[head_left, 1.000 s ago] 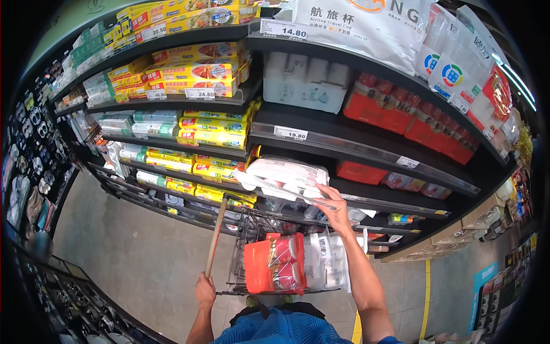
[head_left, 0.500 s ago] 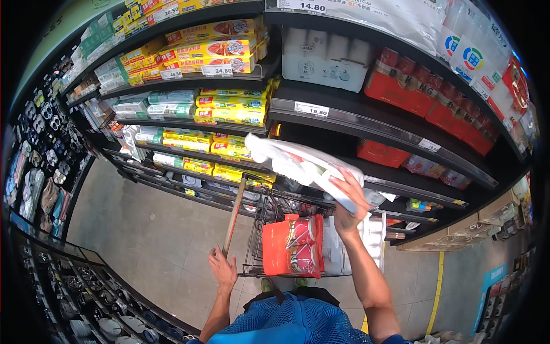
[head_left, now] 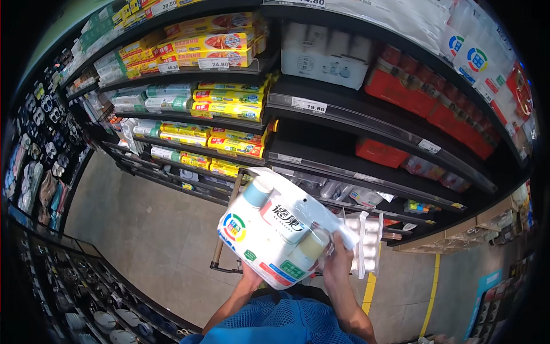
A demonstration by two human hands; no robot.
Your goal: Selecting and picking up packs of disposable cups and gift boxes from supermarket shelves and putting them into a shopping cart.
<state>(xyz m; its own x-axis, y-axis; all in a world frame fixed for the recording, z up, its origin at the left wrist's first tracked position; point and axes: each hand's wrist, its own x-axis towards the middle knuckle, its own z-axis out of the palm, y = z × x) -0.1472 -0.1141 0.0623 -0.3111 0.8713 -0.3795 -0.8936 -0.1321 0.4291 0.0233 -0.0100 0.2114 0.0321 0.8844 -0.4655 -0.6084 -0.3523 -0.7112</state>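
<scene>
Pack of paper rolls (head_left: pixel 275 232) sits between both hands, above the shopping cart (head_left: pixel 229 252). Left hand (head_left: pixel 250 279) is under its lower edge; right hand (head_left: pixel 338 258) is at its right end. Second pack (head_left: pixel 366 243) stands in the cart, just right of the right hand. Shelving (head_left: pixel 355 120) stands behind the cart.

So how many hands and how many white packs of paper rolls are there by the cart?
Hands: 2 (left hand, right hand)
White roll packs: 2 (held pack, second pack beside the right hand)
Total: 4
</scene>
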